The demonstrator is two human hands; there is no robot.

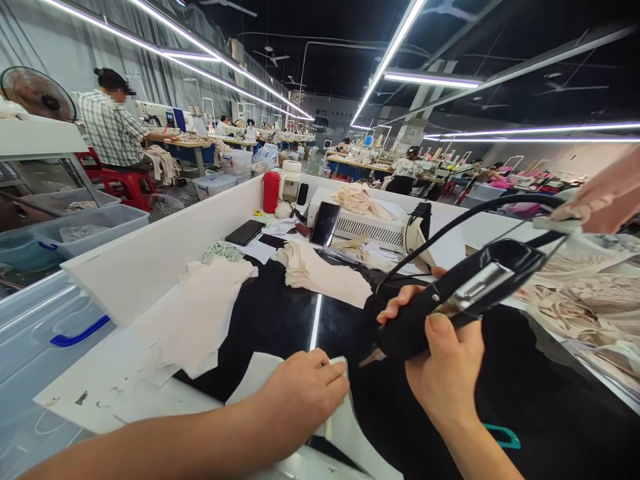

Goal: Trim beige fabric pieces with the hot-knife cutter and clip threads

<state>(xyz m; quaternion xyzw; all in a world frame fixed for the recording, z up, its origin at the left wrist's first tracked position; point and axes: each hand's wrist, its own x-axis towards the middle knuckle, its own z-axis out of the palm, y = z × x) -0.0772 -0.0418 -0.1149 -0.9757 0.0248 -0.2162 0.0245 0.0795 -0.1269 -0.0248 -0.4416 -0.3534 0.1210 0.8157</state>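
Note:
My right hand (pixel 450 360) wraps round a black corded electric hand tool (pixel 465 287). Its pointed metal tip (pixel 373 358) aims down and left, just above the black work surface (pixel 280 313). Left of that tip, my left hand (pixel 310 387) has its fingers closed at the edge of a pale cut piece (pixel 257 373), likely fabric, lying on the surface. A narrow light edge shows by those fingertips; what exactly they pinch is partly hidden. Ahead lie a stack of pale fabric pieces (pixel 320 270) and, to the left, another layered pile (pixel 205 307).
A white partition (pixel 165 233) borders the table. Toward the back are two phones (pixel 245 232), a red bottle (pixel 271 192) and a vented white box (pixel 370 230). Heaped fabric (pixel 580 293) lies right. A teal-handled item (pixel 505 437) is near my right forearm. Other people sit at sewing machines beyond.

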